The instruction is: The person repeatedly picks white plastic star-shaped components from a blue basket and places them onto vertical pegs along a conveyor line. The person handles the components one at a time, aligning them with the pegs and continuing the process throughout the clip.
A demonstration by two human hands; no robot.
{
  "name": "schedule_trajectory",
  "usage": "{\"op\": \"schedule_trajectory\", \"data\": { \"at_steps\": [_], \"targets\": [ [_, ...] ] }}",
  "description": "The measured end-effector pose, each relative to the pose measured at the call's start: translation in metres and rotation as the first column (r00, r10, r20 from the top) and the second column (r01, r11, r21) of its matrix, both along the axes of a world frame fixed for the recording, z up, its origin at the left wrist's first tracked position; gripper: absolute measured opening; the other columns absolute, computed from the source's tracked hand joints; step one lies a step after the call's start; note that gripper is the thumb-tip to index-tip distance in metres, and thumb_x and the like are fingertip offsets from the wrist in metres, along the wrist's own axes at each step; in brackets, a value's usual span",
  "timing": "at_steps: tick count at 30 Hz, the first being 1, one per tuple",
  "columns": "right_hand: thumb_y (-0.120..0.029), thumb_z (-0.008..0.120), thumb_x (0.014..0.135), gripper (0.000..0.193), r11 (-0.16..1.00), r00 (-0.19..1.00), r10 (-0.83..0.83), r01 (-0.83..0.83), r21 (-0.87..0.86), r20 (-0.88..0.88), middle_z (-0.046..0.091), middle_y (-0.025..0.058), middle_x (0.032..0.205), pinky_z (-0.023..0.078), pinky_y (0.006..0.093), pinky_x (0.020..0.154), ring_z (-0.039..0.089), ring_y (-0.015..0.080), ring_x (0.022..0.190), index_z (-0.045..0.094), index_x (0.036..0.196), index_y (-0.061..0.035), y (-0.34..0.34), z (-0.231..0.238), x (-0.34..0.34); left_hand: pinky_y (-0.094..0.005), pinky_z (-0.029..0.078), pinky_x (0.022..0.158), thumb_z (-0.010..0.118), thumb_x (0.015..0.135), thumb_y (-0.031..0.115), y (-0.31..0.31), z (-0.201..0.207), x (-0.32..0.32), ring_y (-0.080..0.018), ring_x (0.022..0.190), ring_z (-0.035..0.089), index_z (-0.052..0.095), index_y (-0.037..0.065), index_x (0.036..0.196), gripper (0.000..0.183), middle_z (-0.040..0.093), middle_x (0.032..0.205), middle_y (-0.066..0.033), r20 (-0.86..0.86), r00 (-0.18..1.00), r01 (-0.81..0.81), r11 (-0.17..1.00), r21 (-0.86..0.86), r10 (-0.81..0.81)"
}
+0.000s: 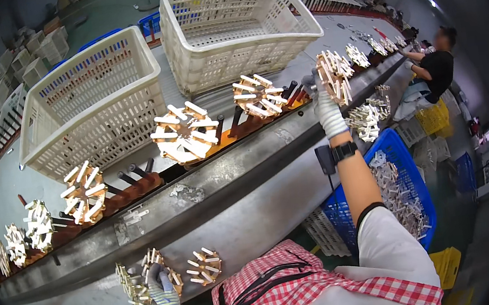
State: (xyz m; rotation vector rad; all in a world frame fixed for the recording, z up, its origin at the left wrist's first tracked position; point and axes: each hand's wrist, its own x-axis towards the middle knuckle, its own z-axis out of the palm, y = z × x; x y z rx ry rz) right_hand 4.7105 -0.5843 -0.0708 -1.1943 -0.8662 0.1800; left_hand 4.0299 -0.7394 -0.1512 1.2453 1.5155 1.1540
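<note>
fingers (312, 84) of the gloved right hand (326, 105) at the left edge of a tilted wheel of white bars (338, 77), near the far end of the closer line of similar wheels; tips partly hidden there, so cannot tell a closed grip from a light touch. gloved left hand (162, 288) low down, fingers bent against the middle wheel (173, 279) of three on the grey metal surface (246, 211), between a crowded wheel (133, 290) on the left and a smaller-looking wheel (205, 267) on the right; again, cannot tell whether gripping or merely resting. for good handling at the rail, best to take the copper-coloured frame rather than the white bars, likely easy to knock askew. mind the dark pegs (293, 92) just left of the right hand, and steer the wrist clear of the loose heap of white pieces (367, 121) just beyond the forearm. down at the left, separate the middle wheel from the crowded one before any lift, since interlocked bars could drag both. lift level, without twisting, and watch one hand at a time, given such a wide spread between the two.
</note>
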Motion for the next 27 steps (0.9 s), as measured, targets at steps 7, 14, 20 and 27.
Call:
{"op": "schedule_trajectory", "data": {
  "at_steps": [7, 14, 20, 27],
  "targets": [
    [-0.033, 0.04, 0.1, 0.036, 0.639, 0.775, 0.147, 0.4, -0.657, 0.614, 0.068, 0.0164, 0.079, 0.053, 0.0407, 0.071, 0.067, 0.028, 0.074, 0.057, 0.113, -0.0036, 0.065, -0.047, 0.015, -0.0291, 0.051, 0.085, 0.05, 0.098, 0.005, -0.04, -0.004, 0.005, -0.015, 0.091, 0.06, 0.058, -0.004, 0.118, 0.023, 0.063, 0.105, -0.0101, -0.011, 0.999, -0.045, 0.999, -0.026, 0.045],
    [-0.047, 0.038, 0.098, 0.06, 0.584, 0.701, 0.352, 0.353, -0.731, 0.62, 0.036, 0.0131, 0.152, 0.029, 0.0452, 0.115, 0.034, 0.0335, 0.138, 0.037, 0.144, -0.0071, 0.096, -0.094, 0.003, -0.0287, 0.051, 0.082, 0.052, 0.096, 0.006, -0.082, 0.019, 0.04, -0.0153, 0.089, 0.061, 0.06, -0.006, 0.114, 0.023, 0.065, 0.102, -0.0114, -0.21, 0.978, -0.037, 0.995, -0.089, 0.018],
    [-0.043, 0.046, 0.098, 0.054, 0.498, 0.647, 0.461, 0.378, -0.781, 0.607, 0.049, 0.0208, 0.138, 0.038, 0.0424, 0.108, 0.047, 0.0359, 0.127, 0.047, 0.135, -0.0044, 0.078, -0.096, -0.011, -0.0294, 0.057, 0.057, 0.055, 0.099, 0.031, -0.101, -0.04, 0.045, -0.0148, 0.067, 0.063, 0.054, 0.008, 0.112, 0.027, 0.063, 0.088, -0.0063, 0.065, 0.95, -0.241, 0.85, -0.468, 0.305],
    [-0.033, 0.057, 0.097, 0.052, 0.705, 0.851, 0.521, -0.387, -0.594, 0.065, 0.054, 0.0201, 0.135, 0.039, 0.0368, 0.106, 0.053, 0.0297, 0.124, 0.048, 0.135, 0.0017, -0.097, -0.121, -0.122, -0.0548, 0.053, 0.091, 0.065, 0.089, 0.051, -0.113, -0.097, 0.08, -0.0408, 0.109, 0.058, 0.037, 0.007, 0.138, 0.071, 0.053, 0.124, -0.0229, 0.425, 0.693, -0.022, 0.606, -0.795, 0.583]
  ]
}}
